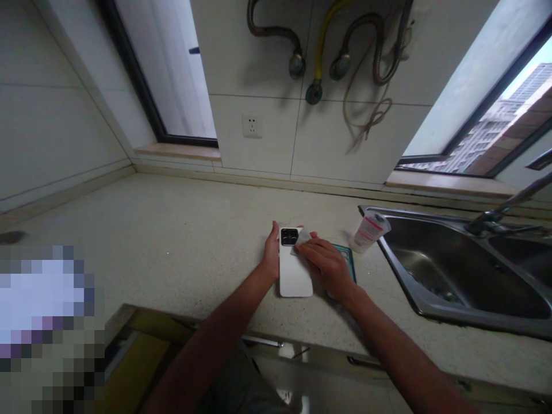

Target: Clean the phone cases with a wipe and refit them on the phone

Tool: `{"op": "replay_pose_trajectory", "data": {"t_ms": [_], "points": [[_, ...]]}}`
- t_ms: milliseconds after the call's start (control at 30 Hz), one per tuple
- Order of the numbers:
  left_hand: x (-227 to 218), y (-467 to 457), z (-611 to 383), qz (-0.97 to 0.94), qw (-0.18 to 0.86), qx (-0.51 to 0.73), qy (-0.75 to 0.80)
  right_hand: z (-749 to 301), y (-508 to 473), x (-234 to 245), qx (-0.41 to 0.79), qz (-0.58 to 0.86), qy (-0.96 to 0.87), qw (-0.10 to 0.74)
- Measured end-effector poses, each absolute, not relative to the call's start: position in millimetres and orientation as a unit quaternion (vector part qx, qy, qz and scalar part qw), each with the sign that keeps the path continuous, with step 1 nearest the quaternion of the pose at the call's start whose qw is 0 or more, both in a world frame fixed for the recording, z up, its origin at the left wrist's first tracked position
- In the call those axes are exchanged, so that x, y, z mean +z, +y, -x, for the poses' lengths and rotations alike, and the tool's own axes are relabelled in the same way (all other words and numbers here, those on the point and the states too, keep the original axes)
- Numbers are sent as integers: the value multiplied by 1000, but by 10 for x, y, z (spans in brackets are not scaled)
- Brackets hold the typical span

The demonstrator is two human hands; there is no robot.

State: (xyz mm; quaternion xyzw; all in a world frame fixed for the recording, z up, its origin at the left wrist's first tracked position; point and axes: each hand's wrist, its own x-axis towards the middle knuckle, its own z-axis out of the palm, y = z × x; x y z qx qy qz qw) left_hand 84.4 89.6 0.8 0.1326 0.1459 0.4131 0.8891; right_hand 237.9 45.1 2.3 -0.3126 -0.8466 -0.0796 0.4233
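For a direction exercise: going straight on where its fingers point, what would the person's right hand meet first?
Probably the black camera block of the white smartphone, just past the pale wipe under the right hand; depth is unclear.

**Home kitchen, seen from the counter**
We stand at a speckled stone countertop point(172, 247) with a 2-bowl steel sink point(431, 259) and mixer tap point(487, 221), facing a tiled wall point(254, 155) with a power socket point(252, 125), braided supply hoses point(276, 29) and a window point(470, 138) onto tower blocks point(487, 138).
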Motion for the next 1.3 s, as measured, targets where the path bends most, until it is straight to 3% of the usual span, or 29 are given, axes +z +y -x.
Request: {"op": "replay_pose_trajectory", "data": {"t_ms": [167,433,833,1033,1300], "points": [[45,895,-848,-127,893,408,140,-2464,506,-13,-94,359,-815,446],[-33,891,-874,-127,929,326,121,-2338,461,-33,-49,285,-853,434],[-91,886,-884,-152,924,317,152,-2408,485,-72,-64,368,-806,459],[-76,889,-892,-138,898,398,129,-2368,438,-92,-67,374,-813,441],[-56,893,-896,-117,888,419,147,-2327,409,-85,-54,302,-853,422]]}}
